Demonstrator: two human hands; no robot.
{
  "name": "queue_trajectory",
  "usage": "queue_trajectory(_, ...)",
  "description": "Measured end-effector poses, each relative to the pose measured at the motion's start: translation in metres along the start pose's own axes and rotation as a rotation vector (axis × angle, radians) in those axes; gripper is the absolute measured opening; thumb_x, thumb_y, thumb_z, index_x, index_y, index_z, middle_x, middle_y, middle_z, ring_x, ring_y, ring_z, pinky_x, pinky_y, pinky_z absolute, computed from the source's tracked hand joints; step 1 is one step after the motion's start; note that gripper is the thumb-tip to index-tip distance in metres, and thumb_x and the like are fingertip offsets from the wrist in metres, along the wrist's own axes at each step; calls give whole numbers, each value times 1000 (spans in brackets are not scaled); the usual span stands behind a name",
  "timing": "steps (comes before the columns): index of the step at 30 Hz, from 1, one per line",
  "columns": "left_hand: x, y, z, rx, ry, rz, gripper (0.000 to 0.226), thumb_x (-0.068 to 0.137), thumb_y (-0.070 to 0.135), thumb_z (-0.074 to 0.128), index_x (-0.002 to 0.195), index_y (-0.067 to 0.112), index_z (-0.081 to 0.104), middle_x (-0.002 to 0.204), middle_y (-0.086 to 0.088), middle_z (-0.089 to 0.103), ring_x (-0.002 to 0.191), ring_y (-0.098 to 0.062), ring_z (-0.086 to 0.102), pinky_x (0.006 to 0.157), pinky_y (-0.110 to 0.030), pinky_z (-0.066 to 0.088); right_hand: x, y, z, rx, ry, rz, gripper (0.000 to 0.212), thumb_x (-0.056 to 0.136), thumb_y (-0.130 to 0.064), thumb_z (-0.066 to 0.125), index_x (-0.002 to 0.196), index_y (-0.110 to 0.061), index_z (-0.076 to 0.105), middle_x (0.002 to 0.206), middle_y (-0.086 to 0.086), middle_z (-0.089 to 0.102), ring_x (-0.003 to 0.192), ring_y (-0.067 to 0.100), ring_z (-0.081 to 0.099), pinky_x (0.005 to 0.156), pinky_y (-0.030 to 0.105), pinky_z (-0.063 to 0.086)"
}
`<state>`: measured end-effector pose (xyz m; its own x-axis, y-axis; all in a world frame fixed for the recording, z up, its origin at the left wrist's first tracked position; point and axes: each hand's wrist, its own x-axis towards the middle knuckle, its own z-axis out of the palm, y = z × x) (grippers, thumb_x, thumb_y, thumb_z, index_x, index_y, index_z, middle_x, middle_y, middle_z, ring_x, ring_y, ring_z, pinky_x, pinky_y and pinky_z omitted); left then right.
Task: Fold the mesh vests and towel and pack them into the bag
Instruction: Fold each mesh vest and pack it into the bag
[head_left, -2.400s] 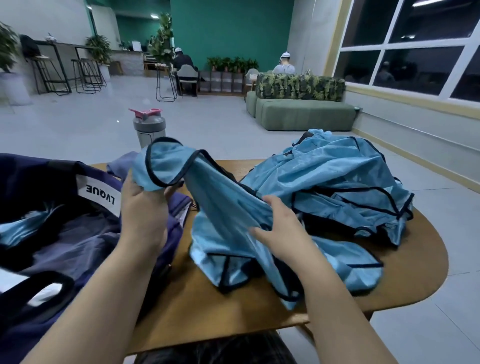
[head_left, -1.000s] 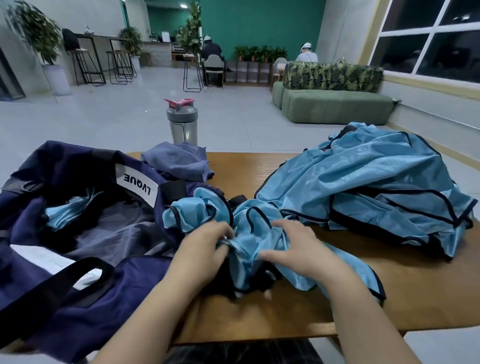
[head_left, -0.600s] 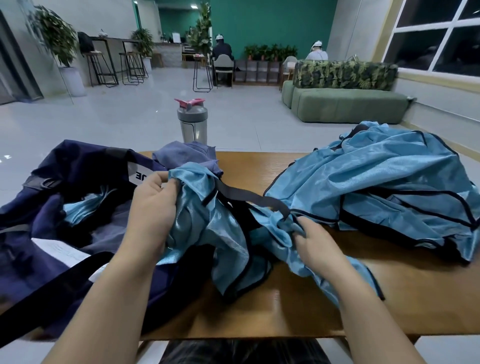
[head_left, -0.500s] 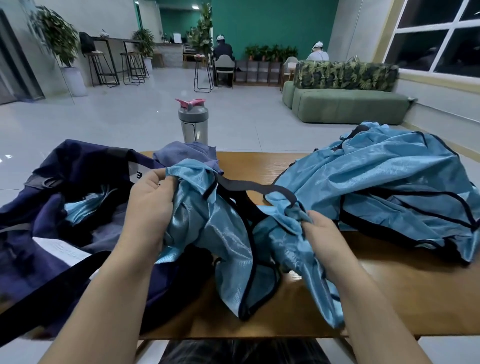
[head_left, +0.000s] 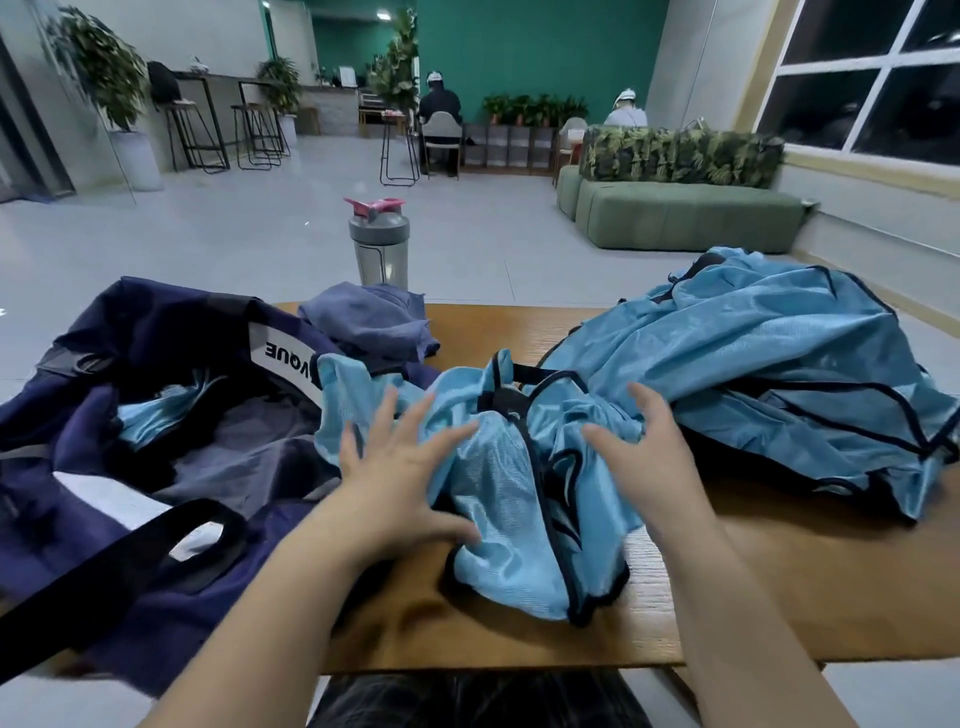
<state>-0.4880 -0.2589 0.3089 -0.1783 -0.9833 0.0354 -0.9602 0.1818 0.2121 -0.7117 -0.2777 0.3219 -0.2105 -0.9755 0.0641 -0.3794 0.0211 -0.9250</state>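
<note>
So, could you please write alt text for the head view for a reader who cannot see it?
A person's left hand and right hand, fingers spread, rest on a crumpled light blue mesh vest on a wooden table. An open navy bag lies at left, a pile of blue vests at right, a purple towel and shaker bottle behind.

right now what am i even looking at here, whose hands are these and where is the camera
The camera sits on a person's head, looking forward and down, so the arms are their own. The left hand and right hand have spread fingers over a crumpled blue vest on the wooden table; neither grips it. A dark blue bag lies open at the left. A pile of vests lies at the right. Behind are a towel and a bottle.
</note>
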Motion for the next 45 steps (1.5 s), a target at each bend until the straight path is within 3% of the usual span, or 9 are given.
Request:
queue_trajectory(6,12,4,28,174,106,-66,31,88,51,55,116,40,56,149,11,22,140,-21,9,107,-53,17,-12,-7,-1,-304,-232,-207,11,82,-43,68,83,-32,68,117,-15,59,118,5,50,96,25,36)
queue_trajectory(11,18,-1,26,14,293,-32,13,91,42,54,100,37,62,132,14,39,127,-13,20,97,-41,17,-22,-2,7,-964,-705,-48,81,69,-76,59,133,-26,53,160,-1,7,147,21,-7,116,55,-3)
queue_trajectory(17,13,-3,13,-50,672,79,5,75,38,65,77,33,64,96,5,52,102,-17,36,85,-35,18,-25,9,28,-922,-677,-116,74,68,-72,64,133,-39,48,160,2,-6,142,25,-27,112,57,-17)
queue_trajectory(21,2,4,0,-128,227,185,16,82,46,66,84,32,58,72,15,49,80,-5,47,88,-32,29,-24,12,36,-846,-554,-126,12,84,-51,63,92,-42,60,160,-2,8,146,21,-14,111,56,-17)
queue_trajectory(25,-6,8,11,-28,-162,174,41,69,61,69,103,40,60,105,19,49,108,-5,37,96,-31,20,-19,10,28,-716,-461,-145,22,91,-41,57,70,-42,54,153,-7,27,146,17,2,112,54,-13)
queue_trajectory(30,-9,12,23,33,-160,204,36,72,60,68,104,43,65,114,19,40,117,-8,29,97,-33,12,-21,0,20,-738,-268,-309,12,87,-43,62,75,-40,61,131,-15,47,132,9,29,112,43,11)
queue_trajectory(34,-14,12,18,-33,-155,232,40,71,57,71,105,45,55,110,16,31,114,-6,27,100,-30,14,-28,-8,15,-510,-428,-279,13,84,-36,67,73,-31,64,81,-14,62,76,-1,54,73,20,46)
queue_trajectory(41,-18,13,19,60,-239,216,34,75,48,71,106,40,59,102,14,38,110,-10,31,96,-30,20,-36,-10,15,-567,-733,-156,11,80,-39,73,82,-29,69,77,-15,64,75,1,59,65,17,46)
queue_trajectory(45,-13,13,24,99,-186,206,23,83,47,62,104,39,64,102,16,43,113,-11,35,91,-32,20,-43,-12,18,-722,-886,-85,40,75,-47,75,109,-29,65,88,-19,55,73,-1,53,53,14,39)
